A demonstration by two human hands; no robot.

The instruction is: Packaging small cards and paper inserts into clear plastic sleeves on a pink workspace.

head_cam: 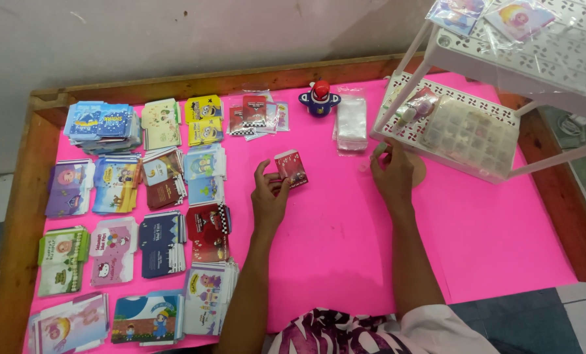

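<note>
Holding, left hand: small red envelope pinched between thumb and fingers, over the middle of the pink table.
Right hand: fingers curled at the white rack's lower edge; hold unclear.
Left of table: stacks of printed envelopes in rows.
Back edge: toy figure, clear sleeves.

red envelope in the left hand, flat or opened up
Flat: the red envelope shows as one thin card, pinched at its edge by the left hand.
</note>
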